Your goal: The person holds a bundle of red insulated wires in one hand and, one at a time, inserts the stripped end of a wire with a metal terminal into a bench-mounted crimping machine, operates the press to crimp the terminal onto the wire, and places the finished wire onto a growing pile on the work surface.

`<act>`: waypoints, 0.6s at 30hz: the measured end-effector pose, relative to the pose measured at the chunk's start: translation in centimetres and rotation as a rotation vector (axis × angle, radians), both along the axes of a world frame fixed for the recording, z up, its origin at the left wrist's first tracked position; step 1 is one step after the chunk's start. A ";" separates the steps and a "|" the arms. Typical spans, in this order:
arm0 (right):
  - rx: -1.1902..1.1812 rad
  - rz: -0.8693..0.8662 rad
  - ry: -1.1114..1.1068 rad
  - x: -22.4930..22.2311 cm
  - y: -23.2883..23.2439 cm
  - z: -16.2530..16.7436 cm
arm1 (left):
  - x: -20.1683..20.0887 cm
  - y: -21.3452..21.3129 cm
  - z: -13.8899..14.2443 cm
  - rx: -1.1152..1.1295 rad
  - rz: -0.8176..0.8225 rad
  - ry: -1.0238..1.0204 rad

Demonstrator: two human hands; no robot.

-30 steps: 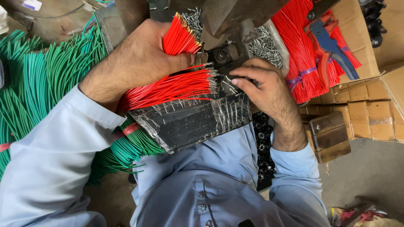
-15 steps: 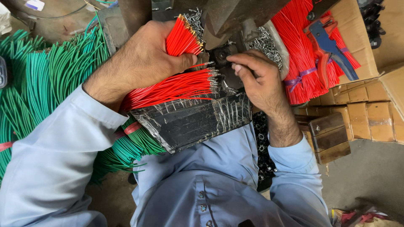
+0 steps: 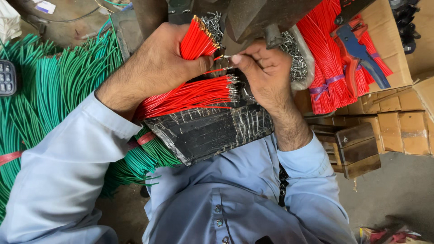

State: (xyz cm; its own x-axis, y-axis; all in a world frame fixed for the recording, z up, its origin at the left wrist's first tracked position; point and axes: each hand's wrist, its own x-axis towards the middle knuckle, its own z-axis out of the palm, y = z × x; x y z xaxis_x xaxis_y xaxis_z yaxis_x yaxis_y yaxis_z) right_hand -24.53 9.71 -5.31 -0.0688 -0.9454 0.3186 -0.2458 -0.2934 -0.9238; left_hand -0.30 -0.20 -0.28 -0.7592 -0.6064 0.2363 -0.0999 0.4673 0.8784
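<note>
My left hand [image 3: 156, 68] grips a bundle of short red wires [image 3: 196, 40], their tips pointing up and right. My right hand [image 3: 264, 70] pinches one thin red wire [image 3: 216, 70] between thumb and fingers, right under a dark metal machine part [image 3: 257, 20]. Below both hands a second batch of red wires [image 3: 190, 96] with bare metal ends lies across a black taped tray [image 3: 210, 131] on my lap.
Green wires [image 3: 49, 86] lie heaped at the left. At the right more red wires [image 3: 330, 54] tied with a purple band rest on cardboard, with a blue-and-red hand tool [image 3: 359, 52] on top. Small metal terminals [image 3: 296, 58] fill a pouch. Wooden blocks [image 3: 357, 149] stand at the right.
My right hand has moved up from the tray's edge to the machine part, now pinching a single red wire. My left hand keeps its hold on its bundle.
</note>
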 end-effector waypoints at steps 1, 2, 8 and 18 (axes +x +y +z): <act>0.010 -0.006 0.029 0.0 -0.1 -0.1 | 0.0 0.0 0.0 0.002 -0.003 0.014; 0.019 -0.013 0.059 0.0 -0.2 -0.2 | 0.0 0.0 0.0 0.004 -0.008 0.027; 0.014 -0.030 0.150 -0.3 -0.4 -0.5 | 0.0 -0.1 -0.1 0.026 -0.010 0.027; 0.056 0.096 0.047 0.5 1.1 1.8 | 0.1 0.3 0.5 0.080 0.017 0.003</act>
State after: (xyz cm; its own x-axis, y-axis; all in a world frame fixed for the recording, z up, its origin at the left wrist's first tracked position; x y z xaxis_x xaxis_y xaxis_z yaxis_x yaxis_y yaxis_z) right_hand -24.07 10.76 -3.56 0.0366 -0.9632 0.2662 -0.2623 -0.2663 -0.9275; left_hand -0.21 0.06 0.24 -0.7479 -0.6364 0.1889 -0.1045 0.3939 0.9132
